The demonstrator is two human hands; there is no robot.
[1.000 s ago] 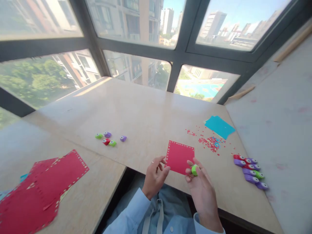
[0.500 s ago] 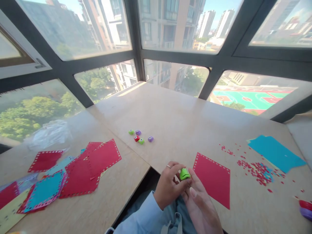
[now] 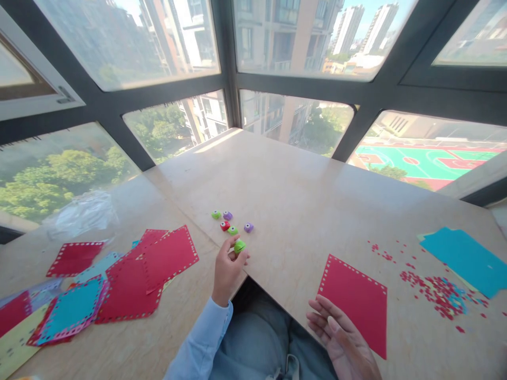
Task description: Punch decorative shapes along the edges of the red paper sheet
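Note:
My left hand (image 3: 228, 266) grips a small green craft punch (image 3: 239, 246) between thumb and fingers, close to the table's inner corner. Just beyond it sits a loose group of similar small punches: a red punch (image 3: 225, 226), a purple punch (image 3: 248, 227) and green ones (image 3: 216, 215). On the right, my right hand (image 3: 336, 332) is open, palm turned up, fingers loosely curled and holding nothing. It lies over the near left edge of a red paper sheet (image 3: 356, 301), which has punched holes along its top and left edges.
Red hole-edged sheets (image 3: 170, 258) and a blue sheet (image 3: 71, 309) overlap on the left, with crumpled clear plastic (image 3: 83, 214) behind. Red paper bits (image 3: 430, 290) are scattered at right beside blue paper (image 3: 467, 258). Windows (image 3: 293, 121) border the table's far edges.
My left hand has carried the green craft punch away from my right hand, leftward and forward to the other punches. My right hand has shifted right and lies open.

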